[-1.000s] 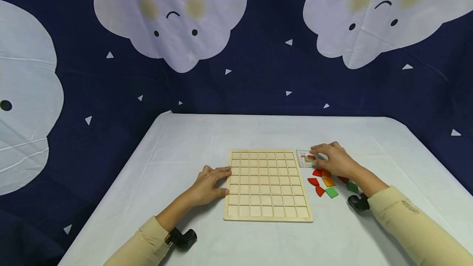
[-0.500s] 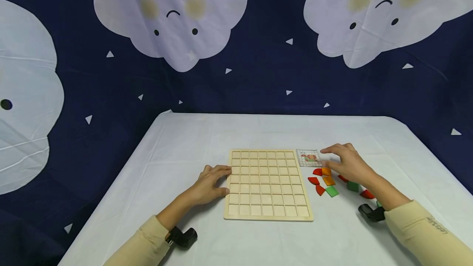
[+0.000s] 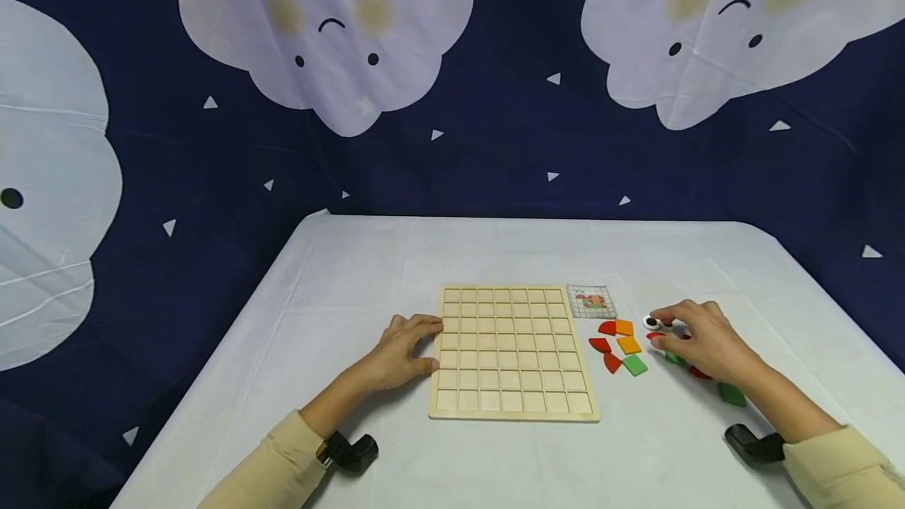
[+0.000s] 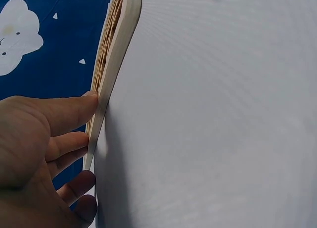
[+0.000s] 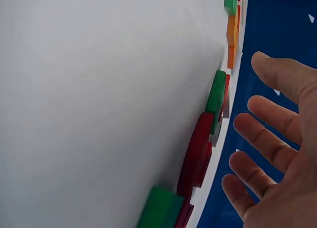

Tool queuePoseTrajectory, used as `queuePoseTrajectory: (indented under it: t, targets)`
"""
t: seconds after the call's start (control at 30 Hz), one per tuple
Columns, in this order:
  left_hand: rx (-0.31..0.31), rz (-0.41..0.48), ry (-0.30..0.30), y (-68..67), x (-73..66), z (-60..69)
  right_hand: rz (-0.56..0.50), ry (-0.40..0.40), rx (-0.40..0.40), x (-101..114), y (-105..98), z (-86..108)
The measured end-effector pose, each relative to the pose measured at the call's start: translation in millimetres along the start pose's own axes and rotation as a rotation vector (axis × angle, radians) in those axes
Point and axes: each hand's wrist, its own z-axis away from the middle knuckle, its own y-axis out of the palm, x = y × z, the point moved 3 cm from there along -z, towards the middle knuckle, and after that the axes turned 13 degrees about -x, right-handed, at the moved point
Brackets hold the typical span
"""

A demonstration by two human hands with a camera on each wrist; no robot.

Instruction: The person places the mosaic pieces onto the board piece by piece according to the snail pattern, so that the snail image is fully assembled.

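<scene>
At the near edge of the view, two beige sleeves [image 3: 272, 462] reach inward, each with a black device [image 3: 353, 455] at the wrist.

Beyond the left sleeve, the left hand [image 3: 399, 360] rests against the left edge of a wooden board [image 3: 511, 342]. Its fingers are extended and relaxed, with thumb and index finger apart; it contacts the edge without grasping it. The board lies flat, and its face is divided into a grid of square recesses.

On the right side, a dark green piece [image 3: 731, 393] lies just beside the forearm. The right hand [image 3: 707, 344] is positioned over further red and green pieces, which it partly covers. Its thumb and fingers are spread, with nothing visible between them. Whether a fingertip touches a piece cannot be determined.

Between the right hand and the board lie a light green piece [image 3: 635, 365], three red pieces [image 3: 599, 346] with curved edges and two orange pieces [image 3: 629, 345]. A round white piece with a black centre [image 3: 651, 322] lies just beside the right index fingertip.

Farther back, a printed card [image 3: 591, 302] showing a gridded coloured figure lies just beside the board's right edge. A white tablecloth [image 3: 396, 258] supports all items. Behind it hangs a dark blue backdrop [image 3: 495, 171] printed with clouds [image 3: 325, 85].
</scene>
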Motion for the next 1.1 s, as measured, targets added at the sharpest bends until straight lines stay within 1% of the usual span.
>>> queuePoseTrajectory:
  t: [0.33, 0.6, 0.73, 0.9, 1.1]
  targets:
    - [0.003, -0.020, 0.013, 0.2, -1.1, -1.6, 0.024, 0.045, 0.017, -10, 4, 8.9]
    - [0.010, -0.017, -0.013, 0.3, -1.0, -1.7, 0.048, 0.073, 0.026, -18, 4, 9.8]
    - [0.011, -0.015, -0.021, -0.3, -1.1, -1.0, 0.049, 0.058, 0.033, -18, 5, 9.1]
    - [0.014, -0.014, -0.024, -0.7, -0.9, -0.4, 0.057, 0.041, 0.033, -12, 9, 8.2]
    - [0.013, -0.008, -0.013, -1.6, -1.5, -0.1, 0.060, 0.021, 0.018, -7, 13, 5.4]
